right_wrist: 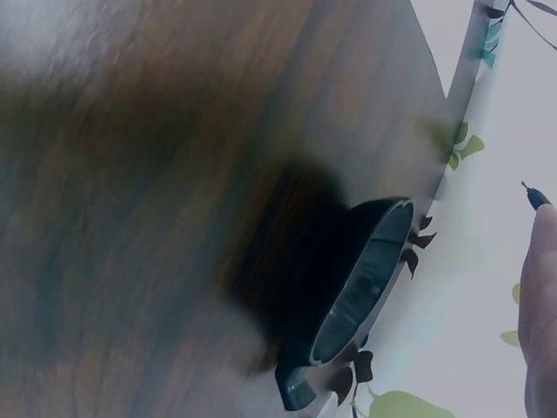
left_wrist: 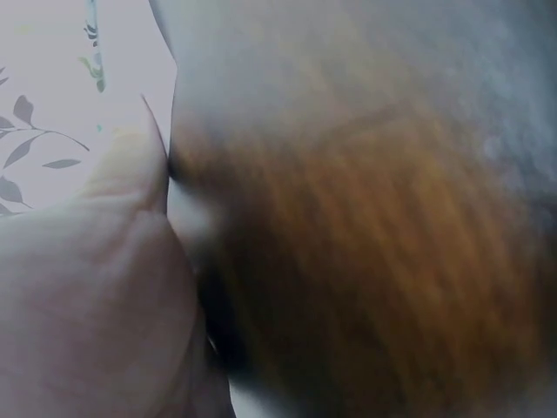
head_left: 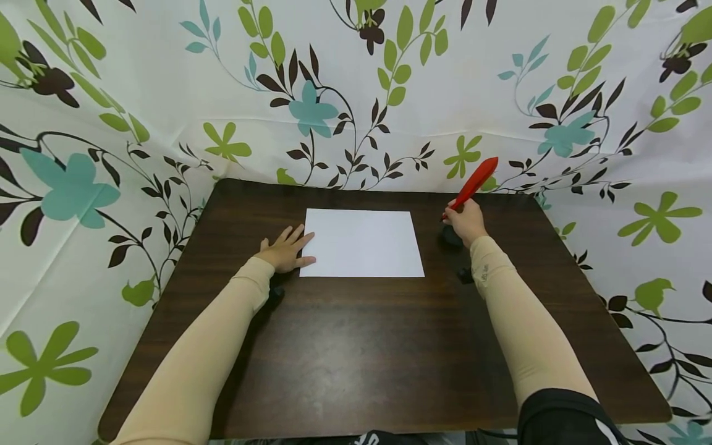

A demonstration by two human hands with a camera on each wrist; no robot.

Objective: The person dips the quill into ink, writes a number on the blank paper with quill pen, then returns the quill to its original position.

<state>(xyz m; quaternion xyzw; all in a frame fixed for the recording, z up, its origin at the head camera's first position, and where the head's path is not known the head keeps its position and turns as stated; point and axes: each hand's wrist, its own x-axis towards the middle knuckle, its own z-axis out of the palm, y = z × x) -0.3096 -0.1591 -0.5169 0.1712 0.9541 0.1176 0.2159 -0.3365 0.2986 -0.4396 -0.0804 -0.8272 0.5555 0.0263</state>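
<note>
My right hand pinches a long red pen with a broad, flattened body, held tilted at the right of the table. The pen's dark pointed tip shows past a finger in the right wrist view. A white sheet of paper lies on the table between both hands. Spread straight, the fingers of my left hand rest on its left edge. Close below the right hand is a black hollow oval thing with a short curved tab.
The dark brown wooden table has rounded corners. Behind it and along its sides hangs a white cloth printed with leaves and flowers. A small black thing sits under the right wrist.
</note>
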